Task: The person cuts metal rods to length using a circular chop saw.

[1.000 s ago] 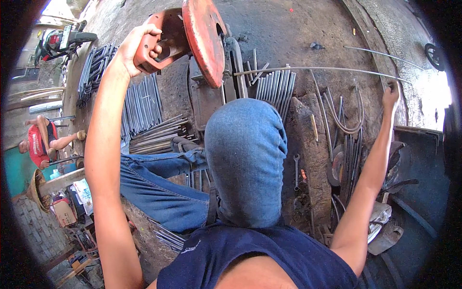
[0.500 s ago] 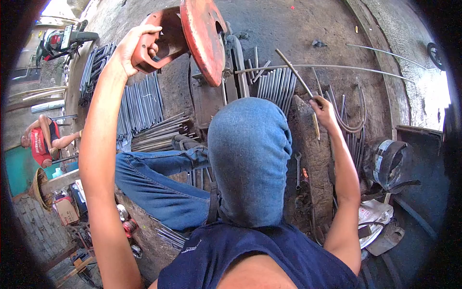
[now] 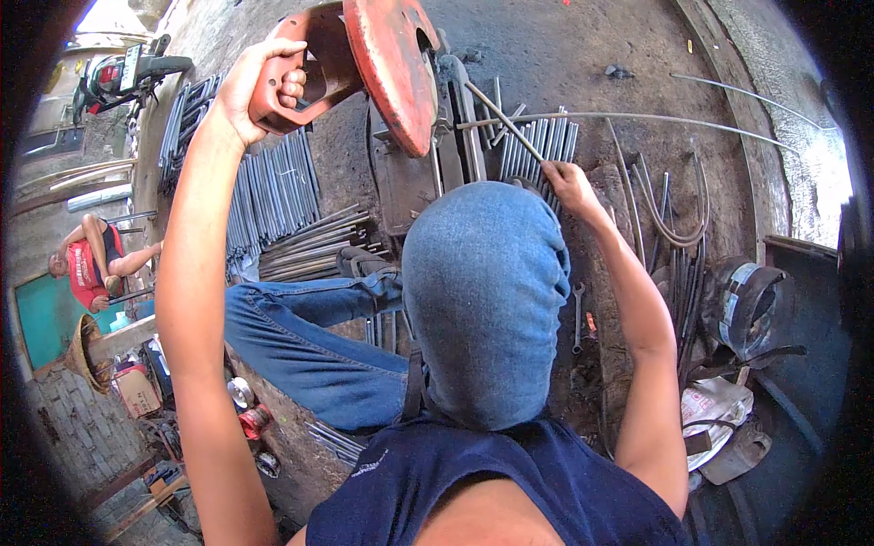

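Observation:
My left hand [image 3: 258,89] is wrapped round the D-shaped handle of a worn red cut-off saw [image 3: 390,77], held high at the upper left. The saw's curved guard hides its blade. Beneath the guard sits a dark metal base [image 3: 393,187]. My right hand [image 3: 574,189] grips the near end of a thin metal rod [image 3: 506,122]. This rod slants up and left, its far end beside the clamp parts to the right of the guard. A row of short cut metal tubes [image 3: 539,144] lies under and beside the rod.
Bundles of metal tubes [image 3: 269,196] lie left of the saw. A long thin rod [image 3: 674,121] crosses the floor at right. A wrench [image 3: 578,318] lies right of my knee. A seated person in red [image 3: 86,259] and a motorcycle [image 3: 123,77] are at far left.
My right hand has moved left and forward, carrying the rod's far end to the clamp beside the saw. My left hand keeps its grip on the handle, fingers closed further round it.

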A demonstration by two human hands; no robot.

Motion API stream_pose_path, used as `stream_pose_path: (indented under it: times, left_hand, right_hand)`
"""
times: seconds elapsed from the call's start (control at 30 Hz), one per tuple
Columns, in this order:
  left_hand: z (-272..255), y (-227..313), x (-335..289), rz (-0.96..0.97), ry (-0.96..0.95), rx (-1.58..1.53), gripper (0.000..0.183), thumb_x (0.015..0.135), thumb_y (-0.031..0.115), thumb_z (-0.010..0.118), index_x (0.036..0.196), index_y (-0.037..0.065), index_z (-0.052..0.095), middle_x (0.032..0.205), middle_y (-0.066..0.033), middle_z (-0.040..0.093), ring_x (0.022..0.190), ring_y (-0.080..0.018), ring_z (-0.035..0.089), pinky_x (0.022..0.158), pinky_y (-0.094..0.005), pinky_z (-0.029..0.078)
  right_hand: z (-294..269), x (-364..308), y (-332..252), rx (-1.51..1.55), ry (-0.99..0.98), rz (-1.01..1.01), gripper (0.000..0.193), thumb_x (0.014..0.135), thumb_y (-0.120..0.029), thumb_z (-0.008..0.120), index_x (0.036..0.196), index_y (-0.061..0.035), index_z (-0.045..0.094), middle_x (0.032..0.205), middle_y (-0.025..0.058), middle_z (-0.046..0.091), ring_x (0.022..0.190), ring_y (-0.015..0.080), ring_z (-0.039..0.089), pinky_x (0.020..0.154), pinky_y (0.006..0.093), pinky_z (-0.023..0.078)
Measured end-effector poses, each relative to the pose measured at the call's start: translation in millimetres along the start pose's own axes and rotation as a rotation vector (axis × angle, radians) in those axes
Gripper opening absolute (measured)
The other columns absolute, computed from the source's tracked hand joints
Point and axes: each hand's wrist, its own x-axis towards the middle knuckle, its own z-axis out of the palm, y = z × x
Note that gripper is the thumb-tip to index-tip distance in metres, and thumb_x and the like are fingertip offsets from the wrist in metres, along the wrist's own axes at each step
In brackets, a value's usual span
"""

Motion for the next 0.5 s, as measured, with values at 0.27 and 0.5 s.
stream_pose_path:
  times: [0.27,0.5]
  left_hand:
    - [3,1,-1,-0.011,-0.023,-0.006,0.02,0.088,0.025,0.058,0.081,0.013,0.044,0.06,0.0042,0.045,0.043,-0.0023,0.039,0.037,-0.0156,0.032]
    - [2,2,-1,-0.018,-0.016,-0.005,0.019,0.089,0.023,0.057,0.082,0.012,0.044,0.06,0.0032,0.045,0.044,-0.0027,0.04,0.036,-0.0155,0.033]
  right_hand:
    - [21,7,-35,-0.057,0.171,-0.159,0.028,0.087,-0.024,0.062,0.09,0.0029,0.069,0.077,0.0263,0.062,0.076,0.0407,0.064,0.069,0.0407,0.05]
    - [28,9,-37,-0.33,0.262,-0.372,0.019,0.089,-0.02,0.057,0.087,-0.0013,0.061,0.079,0.0189,0.063,0.075,0.0389,0.062,0.066,0.0482,0.049]
